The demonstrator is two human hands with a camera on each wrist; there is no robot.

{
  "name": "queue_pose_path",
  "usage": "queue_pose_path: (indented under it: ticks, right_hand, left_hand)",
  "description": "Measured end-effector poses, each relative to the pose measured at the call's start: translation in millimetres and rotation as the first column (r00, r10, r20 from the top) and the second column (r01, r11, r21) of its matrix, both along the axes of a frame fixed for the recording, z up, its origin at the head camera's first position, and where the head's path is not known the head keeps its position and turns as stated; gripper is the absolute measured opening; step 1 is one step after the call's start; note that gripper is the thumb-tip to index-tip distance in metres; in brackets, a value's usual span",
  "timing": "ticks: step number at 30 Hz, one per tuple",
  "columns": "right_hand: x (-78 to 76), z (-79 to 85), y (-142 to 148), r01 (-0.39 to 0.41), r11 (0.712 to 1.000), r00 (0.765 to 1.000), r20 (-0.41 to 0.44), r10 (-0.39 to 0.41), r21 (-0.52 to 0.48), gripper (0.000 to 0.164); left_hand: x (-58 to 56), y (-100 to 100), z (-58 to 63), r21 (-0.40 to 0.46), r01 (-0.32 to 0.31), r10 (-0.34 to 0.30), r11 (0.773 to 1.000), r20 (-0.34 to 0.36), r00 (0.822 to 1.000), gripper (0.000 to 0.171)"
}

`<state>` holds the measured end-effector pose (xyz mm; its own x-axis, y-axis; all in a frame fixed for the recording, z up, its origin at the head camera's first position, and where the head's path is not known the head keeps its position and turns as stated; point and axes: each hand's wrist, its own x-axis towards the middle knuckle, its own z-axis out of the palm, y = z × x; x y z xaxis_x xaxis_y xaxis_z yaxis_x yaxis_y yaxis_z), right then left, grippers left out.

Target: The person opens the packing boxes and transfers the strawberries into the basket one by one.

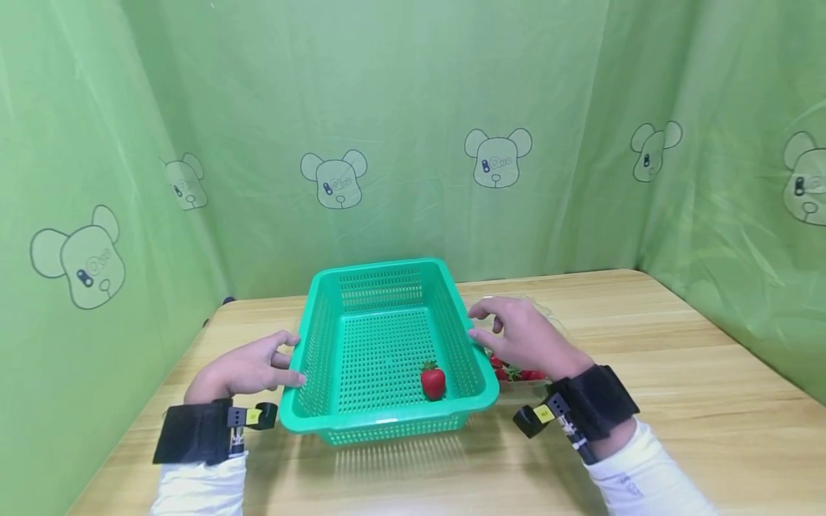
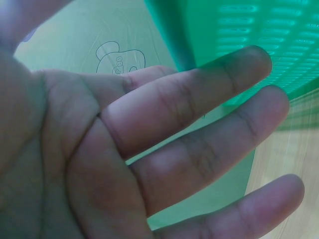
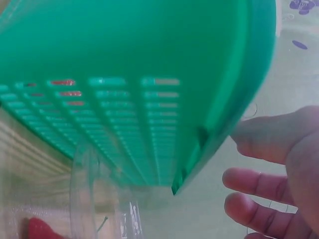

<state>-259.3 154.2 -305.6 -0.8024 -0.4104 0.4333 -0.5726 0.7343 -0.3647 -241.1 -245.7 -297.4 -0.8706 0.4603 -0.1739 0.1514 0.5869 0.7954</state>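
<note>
Clear container [image 1: 524, 385] partly hidden by right hand [image 1: 516, 333], green basket [image 1: 400, 415] cropped in both wrist views

Mid-frame, a slotted basket [image 1: 381, 344] is showing green, its strawberry [image 1: 433, 383] red; above, seemingly grey-outlined cartoon heads [image 1: 495, 161] are patterning the pale-green curtain [image 1: 413, 72].

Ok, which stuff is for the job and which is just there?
For the job:
green basket, held by left hand and right hand
strawberry inside it
probably the other strawberries in the clear container

Just there:
table
green curtain
black wrist straps
</note>
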Motion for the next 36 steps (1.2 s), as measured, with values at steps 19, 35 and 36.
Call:
queue_pose_path:
  ticks: [19,35,36]
  right_hand:
    - [-10.2,-10.1,18,0.037,0.977,0.966,0.242,-0.088,0.209,0.016]
    - [-10.7,-26.8,20,-0.032,0.97,0.902,0.424,-0.076,0.242,0.014]
    - [-10.6,-27.5,21,-0.027,0.971,0.896,0.435,-0.082,0.239,0.014]
  left_hand:
    - [-0.3,-2,-1.9,-0.013,-0.02,0.02,1.0,0.008,1.0,0.067]
    - [0.2,-2,-1.2,0.011,0.002,-0.003,1.0,0.016,1.0,0.063]
    - [0.2,-2,-1.0,0.011,0.002,-0.002,1.0,0.016,1.0,0.063]
